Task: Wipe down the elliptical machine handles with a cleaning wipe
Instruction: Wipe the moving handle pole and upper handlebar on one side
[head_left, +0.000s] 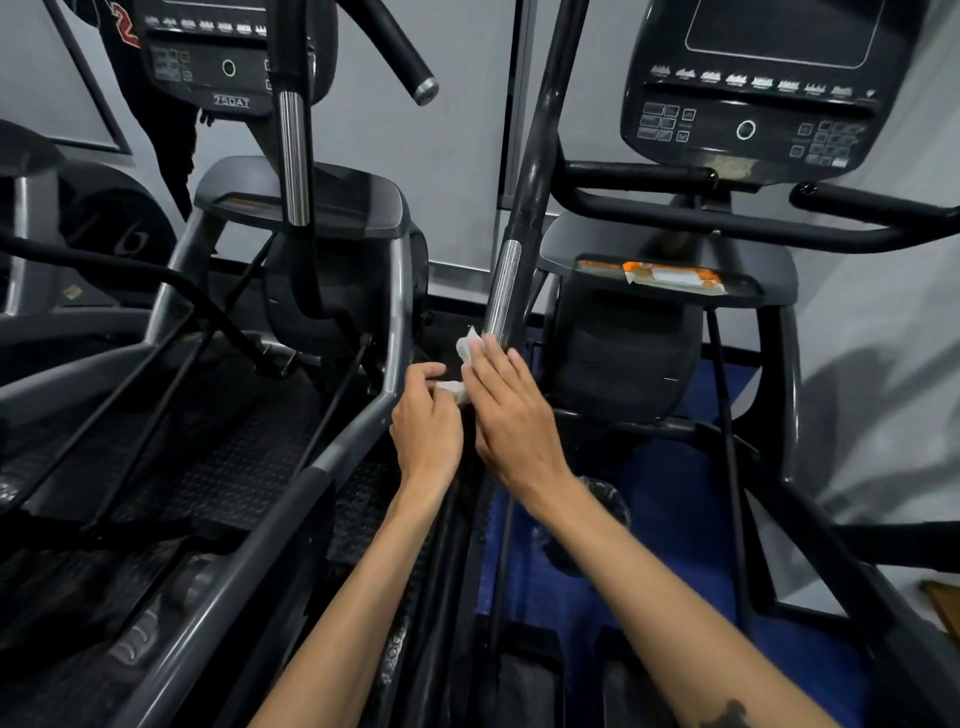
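**Op:** Both hands are low on the moving handle (524, 208) of the right-hand elliptical. My right hand (506, 410) lies with fingers nearly straight, pressing the white wipe (467, 349) against the bar just under its chrome grip section (503, 291). My left hand (427, 422) has its fingers curled, pinching the wipe's lower end beside the bar.

**Spotter:** How far along are you?

**Op:** Early to middle, I'd judge. The wipe sits at the bottom of this handle; whether the black length above is clean, I cannot tell. The fixed handlebars (727, 223) under the console (753, 88) look untouched, and so does the neighbouring machine. The wipe packet (675, 276) rests on the tray (779, 296), ready for a fresh sheet.
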